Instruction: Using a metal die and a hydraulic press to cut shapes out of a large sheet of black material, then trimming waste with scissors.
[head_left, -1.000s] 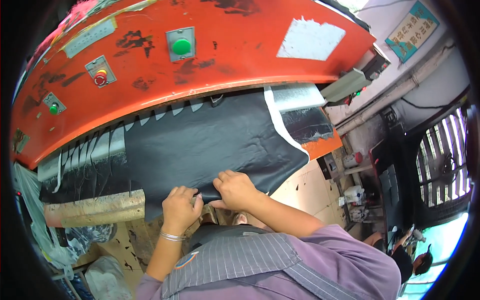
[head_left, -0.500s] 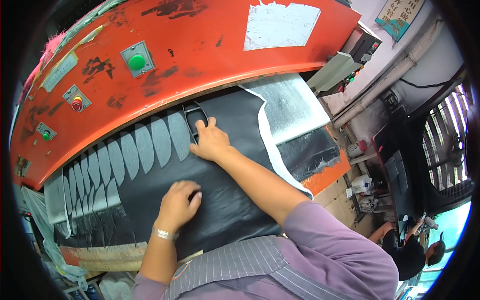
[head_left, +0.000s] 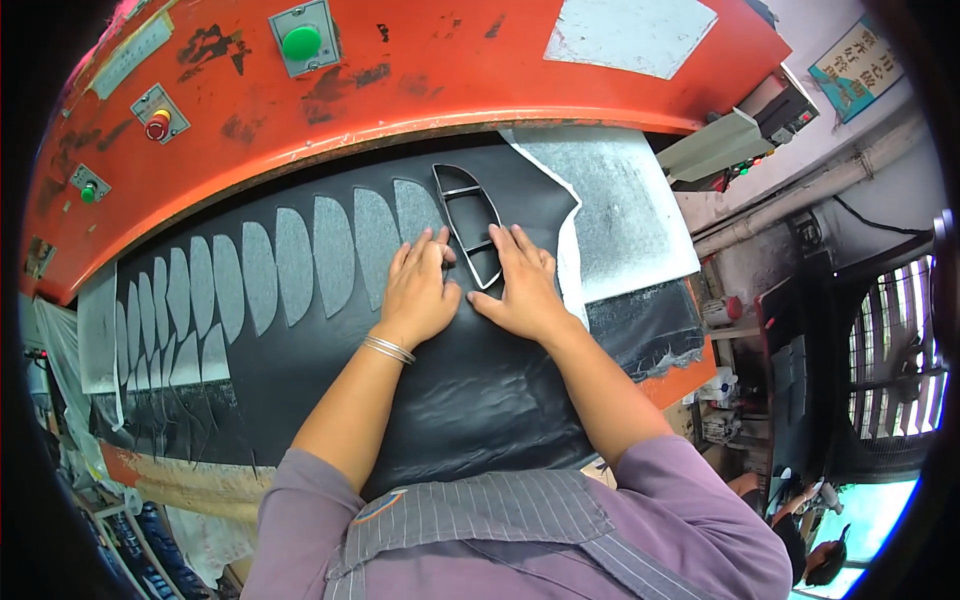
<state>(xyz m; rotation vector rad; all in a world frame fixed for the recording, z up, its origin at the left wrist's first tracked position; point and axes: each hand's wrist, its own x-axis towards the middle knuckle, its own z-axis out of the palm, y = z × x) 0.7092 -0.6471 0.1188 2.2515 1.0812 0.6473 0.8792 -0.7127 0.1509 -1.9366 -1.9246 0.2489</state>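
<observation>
A half-oval metal cutting die (head_left: 470,226), with thin walls and crossbars, stands on a black sheet like leather (head_left: 480,375). My left hand (head_left: 415,295) lies flat to its left, fingers stretched forward, with fingertips at or close to the die's left wall. On the other side rests my right hand (head_left: 525,290), its fingers spread against the right wall and the thumb near the lower tip. Neither hand is wrapped round the die. Left of it runs a row of cut-out openings (head_left: 333,255) of the same shape, showing grey.
The orange machine beam (head_left: 400,90), with green and red buttons, spans the far side above the sheet. A white board (head_left: 630,220) shows at the right beyond the sheet's pale edge. Control boxes (head_left: 735,140) hang at the far right. Another person (head_left: 815,545) is at the lower right.
The die has moved right and nearer, clear of the beam's edge. My left hand has come forward to its left side, and my right hand has shifted right. One more opening is uncovered.
</observation>
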